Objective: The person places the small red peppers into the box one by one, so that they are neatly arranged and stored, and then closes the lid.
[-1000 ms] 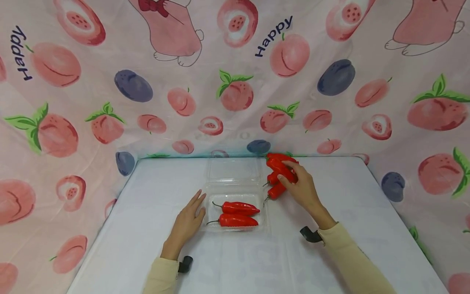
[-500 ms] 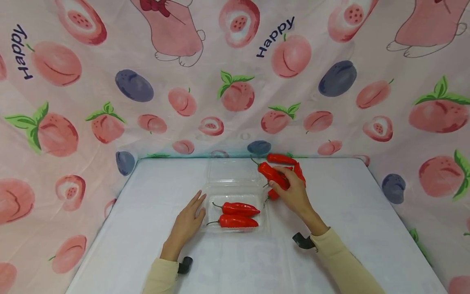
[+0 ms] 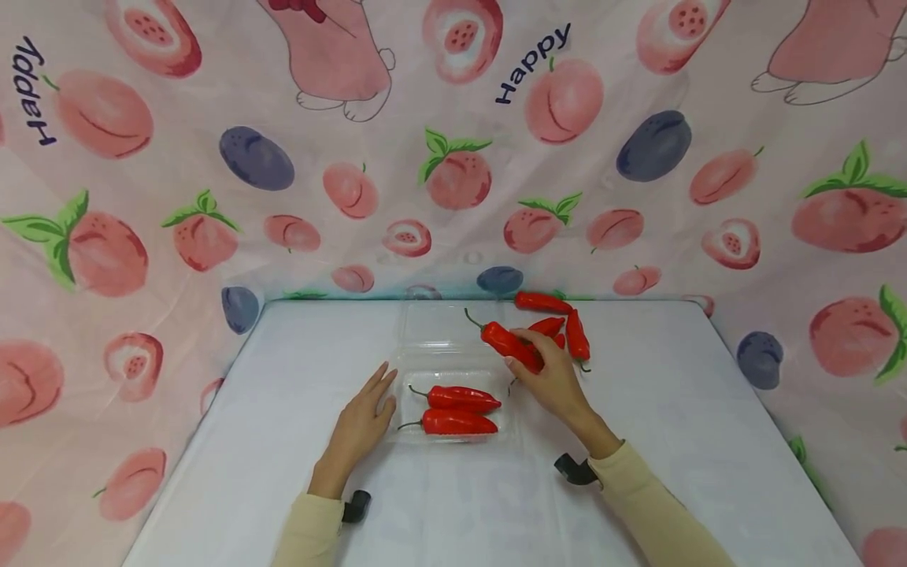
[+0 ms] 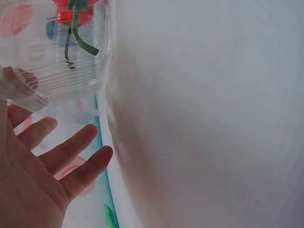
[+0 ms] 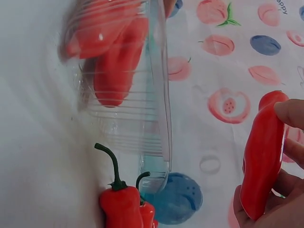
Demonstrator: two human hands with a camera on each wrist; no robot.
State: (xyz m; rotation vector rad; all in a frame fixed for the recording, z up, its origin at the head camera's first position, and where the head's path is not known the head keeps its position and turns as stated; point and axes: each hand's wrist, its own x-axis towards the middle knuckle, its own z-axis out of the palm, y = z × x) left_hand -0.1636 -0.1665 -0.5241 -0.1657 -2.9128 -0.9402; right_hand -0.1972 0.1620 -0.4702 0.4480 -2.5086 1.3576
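Apparently aloft — pepper [image 3: 507,344] (in right grip [image 3: 555,381]).

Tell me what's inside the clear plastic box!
Two long, red, green-stemmed peppers lie side by side inside the clear plastic box; what's right beneath them is covered.

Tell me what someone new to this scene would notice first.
Probably the glossy red pepper gripped in the right hand, near the clear container. Two more peppers lie side by side inside that container, while loose peppers lie beyond the right hand. Behind it all, a pink cloth printed with fruit fills the upper part of the head view.
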